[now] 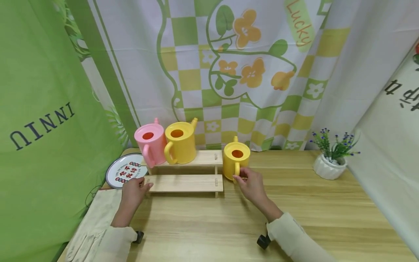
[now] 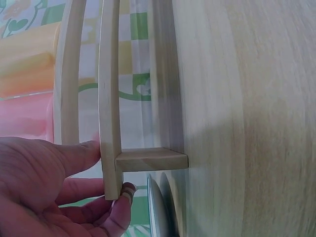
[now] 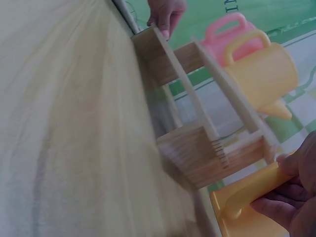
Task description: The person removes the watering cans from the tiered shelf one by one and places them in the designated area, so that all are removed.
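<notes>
A person's right hand point(image 1: 250, 183) pinches the handle of a small yellow watering can point(image 1: 236, 159), fingers and thumb curled round it, the wrist bent up from a cream sleeve point(image 1: 296, 240) that enters from 5 o'clock. The can stands upright on the wooden table point(image 1: 294, 218), just beside the right end of a 2-tier wooden shelf point(image 1: 186, 182), at about 12 o'clock from the hand. The left hand point(image 1: 133, 191) grasps the left end of the shelf's lower tier, thumb on top and a fingertip point(image 2: 126, 192) curled under the board's edge, the forearm reaching in from 7 o'clock. On the upper tier stand 2 more cans, a pink watering can point(image 1: 151, 145) and a larger yellow watering can point(image 1: 180, 142), touching side by side. A round printed plate point(image 1: 122, 173) lies at 11 o'clock from the left hand. A white pot of purple flowers point(image 1: 330, 160) sits well apart at 2 o'clock.
</notes>
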`<state>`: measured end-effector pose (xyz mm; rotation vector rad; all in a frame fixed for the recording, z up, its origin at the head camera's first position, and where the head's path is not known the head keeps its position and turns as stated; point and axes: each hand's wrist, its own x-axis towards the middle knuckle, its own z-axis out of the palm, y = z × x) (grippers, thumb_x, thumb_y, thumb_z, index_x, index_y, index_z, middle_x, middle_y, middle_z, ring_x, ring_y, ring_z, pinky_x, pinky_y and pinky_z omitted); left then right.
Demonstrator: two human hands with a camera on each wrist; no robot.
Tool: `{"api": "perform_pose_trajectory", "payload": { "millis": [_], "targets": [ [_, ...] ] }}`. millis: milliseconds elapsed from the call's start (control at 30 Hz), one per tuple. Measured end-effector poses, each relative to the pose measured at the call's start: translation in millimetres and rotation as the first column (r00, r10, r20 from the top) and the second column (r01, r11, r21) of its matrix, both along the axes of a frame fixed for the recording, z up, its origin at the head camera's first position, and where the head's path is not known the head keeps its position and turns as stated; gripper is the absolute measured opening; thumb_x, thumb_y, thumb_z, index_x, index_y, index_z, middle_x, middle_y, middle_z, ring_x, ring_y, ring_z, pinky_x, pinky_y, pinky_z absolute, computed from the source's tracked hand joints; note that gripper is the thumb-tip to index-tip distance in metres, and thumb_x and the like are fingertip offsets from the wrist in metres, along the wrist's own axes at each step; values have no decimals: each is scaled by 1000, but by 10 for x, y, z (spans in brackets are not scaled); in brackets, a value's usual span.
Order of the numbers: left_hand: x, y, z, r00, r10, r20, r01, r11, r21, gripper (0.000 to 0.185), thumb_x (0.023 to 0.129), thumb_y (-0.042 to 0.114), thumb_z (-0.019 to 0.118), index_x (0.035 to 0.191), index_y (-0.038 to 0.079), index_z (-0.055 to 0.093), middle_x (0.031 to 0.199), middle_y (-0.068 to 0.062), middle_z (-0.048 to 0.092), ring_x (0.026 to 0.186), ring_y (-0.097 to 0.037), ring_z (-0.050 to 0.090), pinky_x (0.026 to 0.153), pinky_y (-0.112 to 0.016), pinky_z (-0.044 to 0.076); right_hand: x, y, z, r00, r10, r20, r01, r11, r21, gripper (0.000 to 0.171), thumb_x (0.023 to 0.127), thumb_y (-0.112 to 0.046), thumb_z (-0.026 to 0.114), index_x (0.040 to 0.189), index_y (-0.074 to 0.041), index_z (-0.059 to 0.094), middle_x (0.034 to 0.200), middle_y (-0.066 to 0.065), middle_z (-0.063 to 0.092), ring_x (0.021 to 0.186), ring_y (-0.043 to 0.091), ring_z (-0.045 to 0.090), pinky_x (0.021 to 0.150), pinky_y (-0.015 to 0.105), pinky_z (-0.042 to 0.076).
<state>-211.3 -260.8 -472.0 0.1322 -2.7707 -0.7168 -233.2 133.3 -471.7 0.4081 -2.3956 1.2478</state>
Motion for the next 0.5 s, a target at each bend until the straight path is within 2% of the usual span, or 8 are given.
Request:
{"api": "perform_pose_trajectory", "payload": {
  "millis": [133,500],
  "targets": [
    [5,6,5,1000,10,19,-10,1000,9,39,81,23,71,58,7,43,51,0,34,49,-17,37,49,-30,31,-4,-2,-56,1000,-2,0,2,1000,9,17,77,-8,73,87,2,64,82,14,67,77,25,66,60,27,53],
    [3,6,-3,1000,4,16,-4,1000,-4,42,81,23,70,57,8,40,50,0,32,48,-17,35,48,-29,30,-16,-15,-158,1000,13,24,-14,1000,5,19,77,-7,73,89,3,63,84,16,67,78,27,66,62,26,53]
  ]
}}
